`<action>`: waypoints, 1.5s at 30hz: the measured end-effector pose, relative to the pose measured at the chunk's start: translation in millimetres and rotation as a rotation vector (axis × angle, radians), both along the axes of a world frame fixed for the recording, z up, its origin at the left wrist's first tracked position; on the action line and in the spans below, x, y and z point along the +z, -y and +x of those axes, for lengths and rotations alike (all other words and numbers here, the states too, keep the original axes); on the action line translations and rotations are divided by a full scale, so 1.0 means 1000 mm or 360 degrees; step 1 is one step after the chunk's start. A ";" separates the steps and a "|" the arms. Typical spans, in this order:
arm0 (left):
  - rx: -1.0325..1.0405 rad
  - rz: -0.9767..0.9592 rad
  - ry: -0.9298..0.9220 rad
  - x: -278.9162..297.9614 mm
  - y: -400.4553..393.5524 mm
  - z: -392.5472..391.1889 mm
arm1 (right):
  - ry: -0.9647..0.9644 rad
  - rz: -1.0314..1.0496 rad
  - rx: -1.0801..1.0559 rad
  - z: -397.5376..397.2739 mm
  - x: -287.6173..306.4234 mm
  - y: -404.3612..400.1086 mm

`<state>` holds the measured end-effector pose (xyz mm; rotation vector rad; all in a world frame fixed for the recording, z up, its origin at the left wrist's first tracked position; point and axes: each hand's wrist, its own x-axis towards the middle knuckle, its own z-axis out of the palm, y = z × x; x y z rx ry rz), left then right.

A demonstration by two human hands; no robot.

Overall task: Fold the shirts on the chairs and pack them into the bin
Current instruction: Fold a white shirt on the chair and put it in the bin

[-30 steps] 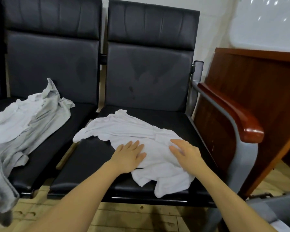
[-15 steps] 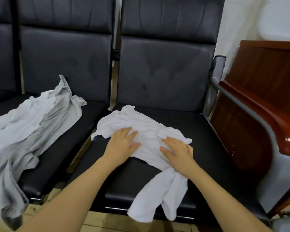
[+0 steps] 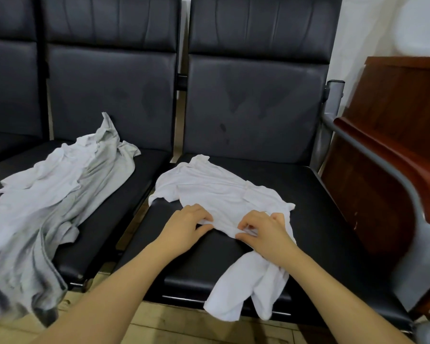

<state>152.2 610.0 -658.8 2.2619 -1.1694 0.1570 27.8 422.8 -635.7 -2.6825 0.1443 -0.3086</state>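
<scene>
A small white shirt (image 3: 219, 192) lies crumpled on the right black chair seat (image 3: 308, 194), and part of it hangs over the seat's front edge. My left hand (image 3: 188, 224) grips the shirt's near edge with curled fingers. My right hand (image 3: 263, 229) pinches a fold of the same edge just to the right. A larger pale grey shirt (image 3: 50, 202) sprawls over the left chair seat (image 3: 124, 207) and droops off its front. No bin can be clearly made out.
Black padded backrests (image 3: 256, 100) rise behind both seats. A red-brown wooden armrest (image 3: 392, 160) on a grey frame borders the right seat, with a wooden cabinet (image 3: 407, 100) beyond it. Wooden floor (image 3: 174, 326) shows below the seats.
My hands went from lying flat on the white shirt to curling and gripping its near edge. The view has moved closer and shifted slightly.
</scene>
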 end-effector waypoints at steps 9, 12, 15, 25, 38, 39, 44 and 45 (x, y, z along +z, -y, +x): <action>0.0071 -0.0500 -0.0665 0.022 0.001 -0.003 | 0.0086 0.0374 -0.0060 0.001 -0.006 0.003; 0.0074 -0.0488 -0.0712 0.029 0.003 -0.007 | 0.0104 0.0403 -0.0046 0.001 -0.005 0.000; 0.0046 -0.0241 -0.0573 0.021 -0.001 -0.006 | 0.0074 0.0227 0.0066 -0.001 -0.004 -0.002; -0.0211 0.0223 0.0344 0.018 -0.022 -0.016 | 0.0081 0.0003 0.0129 -0.006 -0.003 -0.001; -0.0070 0.0124 -0.0004 0.008 -0.021 -0.018 | -0.0125 -0.0257 -0.0022 -0.025 0.000 0.013; -0.0049 0.0124 0.0039 0.007 -0.020 -0.019 | -0.0234 -0.0233 -0.0061 -0.026 -0.001 0.014; -0.0034 0.0213 0.0430 0.002 -0.017 -0.022 | -0.0480 -0.0162 -0.0119 -0.026 -0.006 0.011; -0.0035 0.0237 0.0481 0.001 -0.019 -0.020 | -0.0489 -0.0172 -0.0133 -0.025 -0.006 0.010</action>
